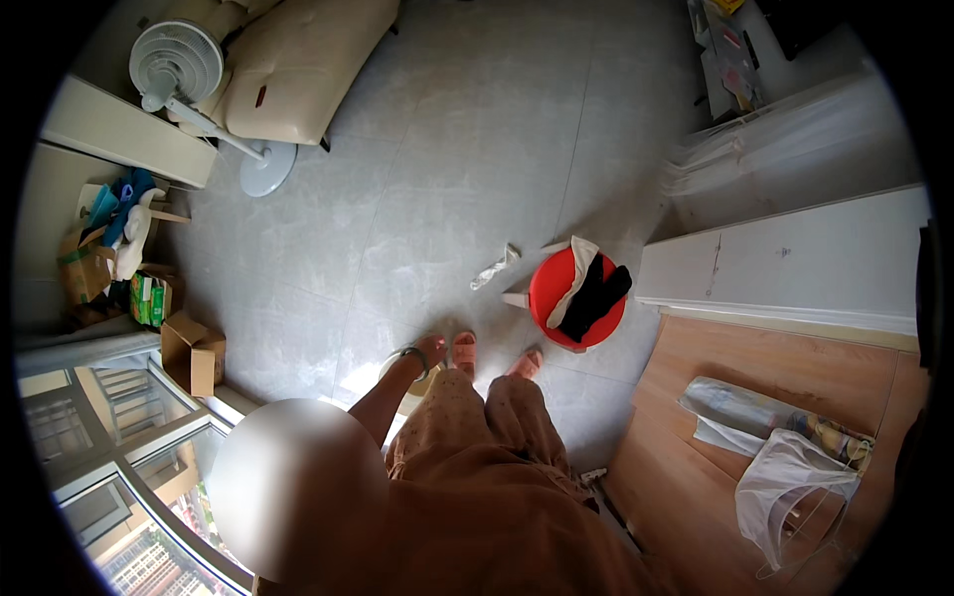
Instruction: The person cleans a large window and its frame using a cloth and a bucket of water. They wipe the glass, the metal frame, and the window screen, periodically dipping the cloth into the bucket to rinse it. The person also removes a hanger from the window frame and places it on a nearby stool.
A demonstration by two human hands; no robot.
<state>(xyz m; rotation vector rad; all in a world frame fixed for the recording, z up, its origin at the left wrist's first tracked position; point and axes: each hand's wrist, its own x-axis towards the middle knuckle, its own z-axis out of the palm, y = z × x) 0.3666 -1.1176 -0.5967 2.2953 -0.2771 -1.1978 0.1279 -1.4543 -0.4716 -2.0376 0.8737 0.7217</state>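
My left hand, with a bangle at the wrist, hangs low beside my left leg. It is above a pale round object, partly hidden by my arm and trousers. Whether the fingers hold anything is too small to make out. My right hand is out of view. Ahead to the right stands a round red-topped stool. A beige sock and black socks lie across its seat. On the floor left of the stool is a crumpled whitish sock.
A standing fan and a cream sofa are at the far left. Cardboard boxes sit by the window. To the right are a white cabinet and a wooden surface bearing a white mesh bag and a rolled plastic package.
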